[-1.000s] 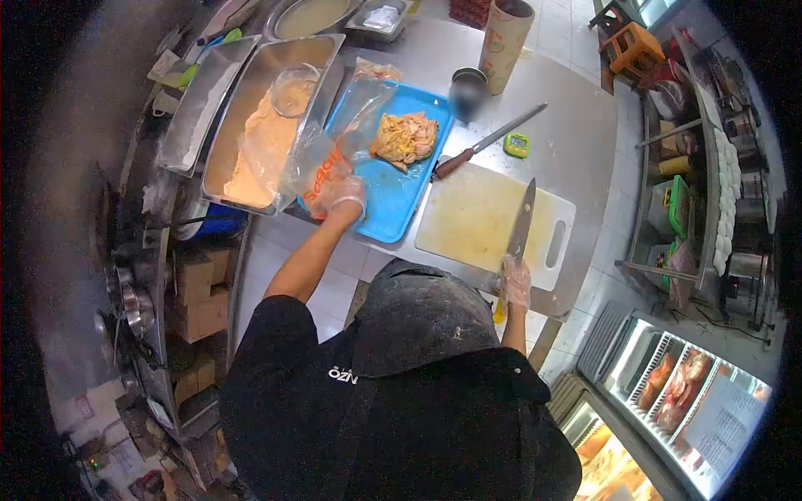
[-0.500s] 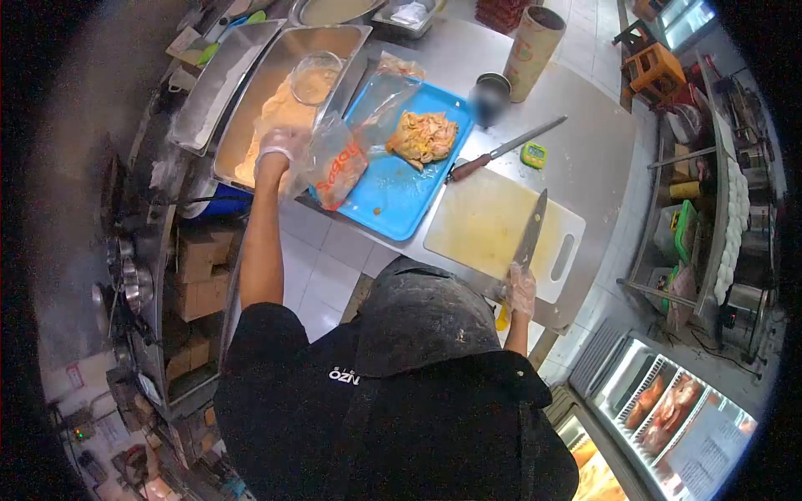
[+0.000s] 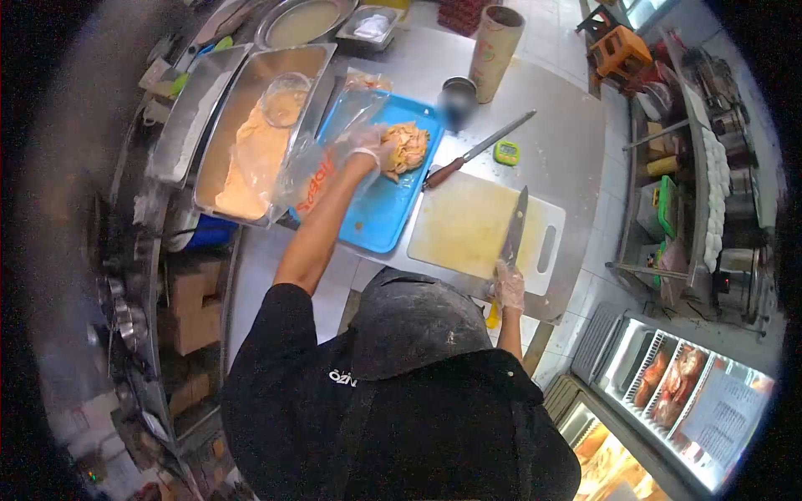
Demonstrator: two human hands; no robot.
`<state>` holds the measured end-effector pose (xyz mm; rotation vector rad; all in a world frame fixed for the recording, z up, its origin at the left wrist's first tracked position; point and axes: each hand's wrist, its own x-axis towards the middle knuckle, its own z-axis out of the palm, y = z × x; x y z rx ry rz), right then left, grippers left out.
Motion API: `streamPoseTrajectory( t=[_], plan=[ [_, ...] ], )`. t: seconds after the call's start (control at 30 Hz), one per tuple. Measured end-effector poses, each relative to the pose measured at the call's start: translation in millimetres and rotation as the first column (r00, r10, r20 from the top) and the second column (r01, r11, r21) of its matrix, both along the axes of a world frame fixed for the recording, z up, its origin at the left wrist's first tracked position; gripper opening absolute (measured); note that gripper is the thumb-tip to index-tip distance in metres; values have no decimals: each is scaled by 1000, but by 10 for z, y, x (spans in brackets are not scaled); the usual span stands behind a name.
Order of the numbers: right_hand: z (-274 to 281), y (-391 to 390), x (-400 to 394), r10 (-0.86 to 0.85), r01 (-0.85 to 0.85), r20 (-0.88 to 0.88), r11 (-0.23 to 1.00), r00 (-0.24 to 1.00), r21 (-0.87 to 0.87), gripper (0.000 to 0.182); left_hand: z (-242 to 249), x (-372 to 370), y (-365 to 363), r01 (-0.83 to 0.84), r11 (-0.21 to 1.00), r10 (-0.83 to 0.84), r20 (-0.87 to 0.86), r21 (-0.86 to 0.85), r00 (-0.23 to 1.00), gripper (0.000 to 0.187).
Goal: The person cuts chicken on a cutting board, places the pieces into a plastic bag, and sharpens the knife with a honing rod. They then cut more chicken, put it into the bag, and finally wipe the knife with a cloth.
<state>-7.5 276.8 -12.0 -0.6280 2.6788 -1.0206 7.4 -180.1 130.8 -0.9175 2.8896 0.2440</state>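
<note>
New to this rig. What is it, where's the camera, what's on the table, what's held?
No robot: one person, two gloved hands. All three pictures come from one wide-angle head camera looking down past the person's cap; the last is now.

The right hand holds a knife over a cutting board. The left hand is at what looks like a pile of meat on a blue tray; its grip is unclear.

Also there: a sharpening rod, a green timer.
</note>
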Motion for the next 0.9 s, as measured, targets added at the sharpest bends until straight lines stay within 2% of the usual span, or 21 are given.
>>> streamPoseTrajectory(
  t=[0.03,0.07,0.1,0.13,0.17,0.2,0.23,0.3,0.37,0.4,0.43,0.5,0.53,0.57,0.63,0.7,0.77,0.83,0.87,0.9],
  plan=[
    [119,-74,27,-119,112,110,991,987,69,46,-264,-86,-40,20,1000,-20,-13,0,1000,49],
    [250,-121,55,-244,215,214,965,946,149,53,-587,-128,-101,24,994,-32,-80,-109,996,52],
    [362,-148,64,-263,235,207,961,942,149,53,-815,-152,-167,18,976,-50,-144,-216,988,56],
    [467,-185,69,-280,256,324,960,904,115,54,-903,-148,-240,75,964,-129,-204,-255,970,52],
    [546,-223,74,-281,275,439,958,853,81,55,-880,-178,-275,84,963,-139,-203,-257,969,52],
    [610,-249,107,-286,279,446,957,848,83,55,-860,-176,-320,-7,1000,13,-251,24,968,48],
    [669,-248,144,-243,245,420,968,874,50,54,-850,-165,-353,-94,946,176,-251,309,952,44],
    [663,-234,101,-213,228,374,974,903,4,53,-1143,-220,-615,-15,930,134,-302,367,944,36],
    [520,-156,116,-58,4,191,961,980,275,38,-1030,-182,-598,-42,892,172,-253,451,952,36],
    [446,-141,103,-71,18,187,963,980,269,38,-827,-216,-553,-95,928,154,-137,361,979,37],
    [371,-138,86,-125,75,208,969,970,234,41,-686,-273,-491,-85,931,143,-141,354,980,37],
    [446,-195,109,-178,131,238,971,955,201,43,-529,-344,-307,54,997,-46,-135,56,990,46],
    [689,-275,122,-226,188,273,970,935,156,45,-326,-335,-126,174,985,-172,-142,2,975,46],
    [826,-313,120,-271,247,309,962,912,115,48,-331,-414,-40,175,984,-173,-142,4,975,46],
    [806,-290,121,-240,217,339,971,910,105,48,-369,-557,43,132,989,-111,254,-68,961,42],
    [773,-279,123,-219,200,366,976,905,89,49,-474,-580,-27,101,994,-91,192,-41,977,40],
    [732,-287,145,-345,351,391,935,854,59,50,-451,-543,-42,75,997,-72,132,-12,989,38],
    [588,-258,113,-332,339,345,940,878,43,50,-160,-530,-18,107,983,-136,197,152,971,30],
    [589,-256,137,-313,316,309,948,898,40,50,-182,-523,-49,60,977,-86,116,207,990,25],
    [592,-245,147,-322,327,314,944,893,39,50,-215,-527,-58,70,976,-97,120,205,988,25]
  ],
)
